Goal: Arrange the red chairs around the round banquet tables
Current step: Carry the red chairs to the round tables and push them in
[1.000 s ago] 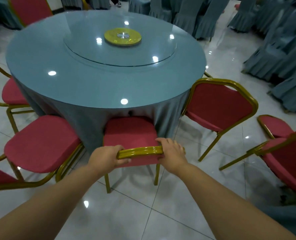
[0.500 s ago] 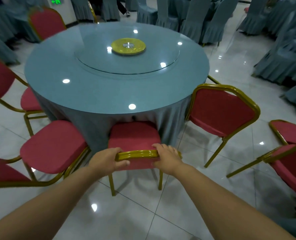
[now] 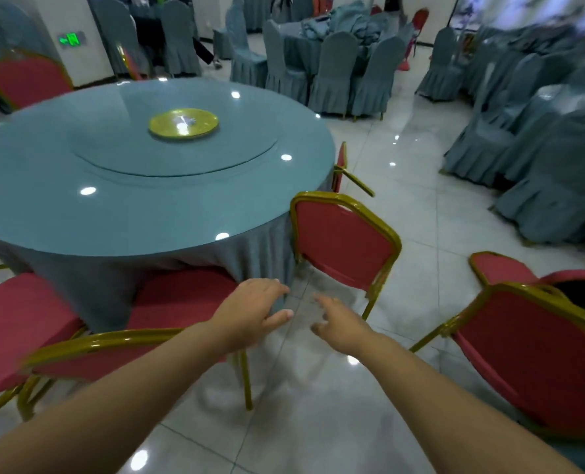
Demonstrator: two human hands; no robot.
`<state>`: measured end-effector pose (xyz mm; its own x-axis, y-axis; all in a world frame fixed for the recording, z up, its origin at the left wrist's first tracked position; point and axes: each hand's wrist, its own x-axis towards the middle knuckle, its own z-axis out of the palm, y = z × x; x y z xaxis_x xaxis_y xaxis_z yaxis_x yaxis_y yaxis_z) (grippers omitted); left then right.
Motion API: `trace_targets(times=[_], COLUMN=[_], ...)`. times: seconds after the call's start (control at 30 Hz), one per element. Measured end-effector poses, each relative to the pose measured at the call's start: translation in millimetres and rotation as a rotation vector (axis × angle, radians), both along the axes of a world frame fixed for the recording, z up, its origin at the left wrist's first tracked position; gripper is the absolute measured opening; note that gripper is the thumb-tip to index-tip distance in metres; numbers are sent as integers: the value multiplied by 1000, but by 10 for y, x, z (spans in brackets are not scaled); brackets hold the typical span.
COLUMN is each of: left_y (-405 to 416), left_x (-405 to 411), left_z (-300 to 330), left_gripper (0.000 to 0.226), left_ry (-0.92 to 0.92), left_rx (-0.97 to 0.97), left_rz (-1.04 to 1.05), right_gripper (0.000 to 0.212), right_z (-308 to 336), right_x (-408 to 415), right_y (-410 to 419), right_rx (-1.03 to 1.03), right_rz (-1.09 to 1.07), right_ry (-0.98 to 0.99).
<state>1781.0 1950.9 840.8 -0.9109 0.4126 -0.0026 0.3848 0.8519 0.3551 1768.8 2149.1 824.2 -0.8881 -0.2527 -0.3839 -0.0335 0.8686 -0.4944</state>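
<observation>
Now, hands: your left hand and right hand both hang open over the floor, fingers loosely spread, holding nothing.
Chair under your left arm: the tucked chair sits at 9 o'clock of your hands, seat pushed against the table skirt, its gold back rail crossing beneath your forearm.
Next candidate: the angled chair stands at 1 o'clock of your hands, touching the skirt with its left edge, its back turned partly away from the table; I judge it needs squaring up.
How to take it: reach for the top rail with a hand near each corner, curl your fingers over the gold tube, then swing the back so the seat faces the table centre.
Push: slide it in low and straight so the legs skim the glossy tiles without catching the cloth.
Spacing: match the gap to the tucked chair; the seats should sit near, not touching.
Spare chairs: two loose chairs wait at 3 o'clock, well apart from the table; mind them with your right elbow.
Table: the round banquet table fills 11 o'clock, with a yellow disc at its centre.
Beyond: covered chairs ring another table at 12 o'clock.
</observation>
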Motion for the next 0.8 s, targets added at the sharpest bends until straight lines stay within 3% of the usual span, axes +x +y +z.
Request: trace_targets(times=[0.27,0.6,0.8], left_y=[1305,2153,2689], left_x=[-564,-1867,-2845], left_z=[-23,-100,-44], left_gripper=[53,47,41], left_ry=[6,-6,-51], left_rx=[-11,26,49], left_rz=[-104,-203,-284], right_gripper=[53,37,41], right_z=[25,4,-40], right_x=[-357,-1343,-2123], right_y=[1445,2175,2643], right_rx=[35,54,57], right_rz=[-146,-231,-373], right_ry=[-1,7,-47])
